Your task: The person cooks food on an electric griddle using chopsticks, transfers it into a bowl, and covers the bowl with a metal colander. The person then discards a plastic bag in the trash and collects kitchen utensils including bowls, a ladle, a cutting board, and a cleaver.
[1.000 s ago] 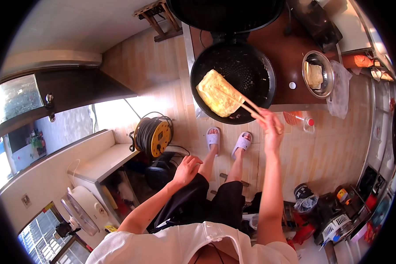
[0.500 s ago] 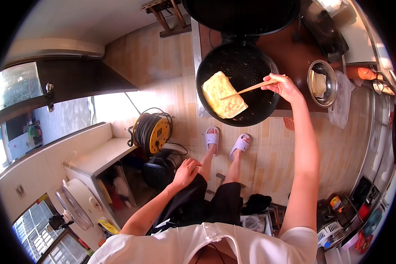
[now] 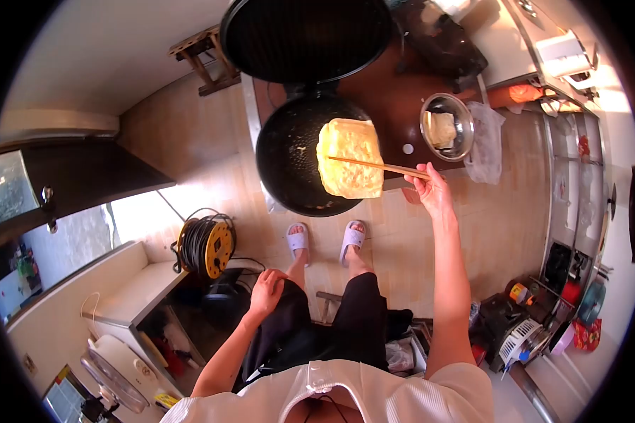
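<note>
My right hand (image 3: 432, 189) is closed on a pair of wooden chopsticks (image 3: 395, 168), whose tips reach over a yellow, roughly square flatbread (image 3: 353, 180). The flatbread lies at the right side of the round black pan (image 3: 289, 155), its right edge reaching past the rim. Behind the pan stands its raised black lid (image 3: 307, 39). Near my left thigh, my left hand (image 3: 267, 292) hangs with its fingers loosely bent; whether they are pressed together is hard to see. To the right, a metal bowl (image 3: 466, 116) holds folded pieces of flatbread (image 3: 439, 130).
A brown table (image 3: 395, 92) bears the pan and bowl, with a plastic bag (image 3: 485, 141) at its right edge. A yellow cable reel (image 3: 219, 248) stands at the left beside a low cabinet (image 3: 130, 296). A wooden stool (image 3: 203, 60) is at the back left.
The flatbread has moved from the pan's left part to its right edge, along with the chopsticks. My right hand is lower, and the view has shifted.
</note>
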`<action>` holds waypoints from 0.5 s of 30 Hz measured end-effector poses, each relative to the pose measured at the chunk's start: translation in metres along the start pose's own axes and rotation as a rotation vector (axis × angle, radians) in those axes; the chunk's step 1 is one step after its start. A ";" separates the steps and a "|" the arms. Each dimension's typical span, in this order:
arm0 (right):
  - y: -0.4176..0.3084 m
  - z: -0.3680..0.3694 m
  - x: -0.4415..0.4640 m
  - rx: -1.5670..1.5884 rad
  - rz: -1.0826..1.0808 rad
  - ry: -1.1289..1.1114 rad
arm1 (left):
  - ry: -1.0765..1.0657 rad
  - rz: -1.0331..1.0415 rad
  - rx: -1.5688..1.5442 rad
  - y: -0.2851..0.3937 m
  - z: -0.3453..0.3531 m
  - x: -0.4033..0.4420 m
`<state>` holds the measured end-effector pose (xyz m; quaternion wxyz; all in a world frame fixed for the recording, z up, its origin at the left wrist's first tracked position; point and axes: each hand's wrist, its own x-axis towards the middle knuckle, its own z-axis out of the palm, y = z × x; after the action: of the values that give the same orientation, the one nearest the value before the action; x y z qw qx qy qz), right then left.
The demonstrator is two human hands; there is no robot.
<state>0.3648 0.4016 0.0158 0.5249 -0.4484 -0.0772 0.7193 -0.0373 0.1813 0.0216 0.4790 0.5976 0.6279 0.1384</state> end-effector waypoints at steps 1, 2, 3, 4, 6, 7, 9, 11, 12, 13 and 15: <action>-0.016 -0.014 -0.014 0.049 -0.051 0.031 | -0.006 -0.002 0.004 0.006 0.002 0.003; -0.032 -0.032 -0.025 0.098 -0.097 0.057 | -0.001 0.009 0.022 0.011 0.006 0.006; -0.047 -0.050 -0.036 0.149 -0.137 0.081 | -0.013 -0.005 0.018 0.017 0.010 0.008; -0.062 -0.066 -0.045 0.138 -0.200 0.127 | -0.022 -0.023 0.015 0.024 0.014 0.012; -0.094 -0.100 -0.049 0.119 -0.320 0.212 | -0.023 -0.055 0.035 0.036 0.029 0.025; -0.107 -0.119 -0.045 0.112 -0.335 0.231 | -0.021 -0.067 0.034 0.044 0.037 0.031; -0.131 -0.154 -0.033 0.096 -0.361 0.265 | -0.015 -0.097 0.033 0.062 0.057 0.041; -0.151 -0.184 -0.013 0.087 -0.333 0.289 | -0.043 -0.106 0.062 0.083 0.080 0.054; -0.159 -0.195 -0.007 0.081 -0.317 0.303 | -0.062 -0.103 0.062 0.093 0.091 0.057; -0.165 -0.206 -0.002 0.074 -0.300 0.320 | -0.082 -0.101 0.060 0.103 0.104 0.059; -0.182 -0.226 0.014 0.064 -0.254 0.287 | -0.107 -0.126 0.015 0.125 0.134 0.072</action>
<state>0.6532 0.4114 -0.0191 0.6310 -0.5162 -0.0346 0.5781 0.1556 0.2221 0.0165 0.5150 0.5672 0.6387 0.0712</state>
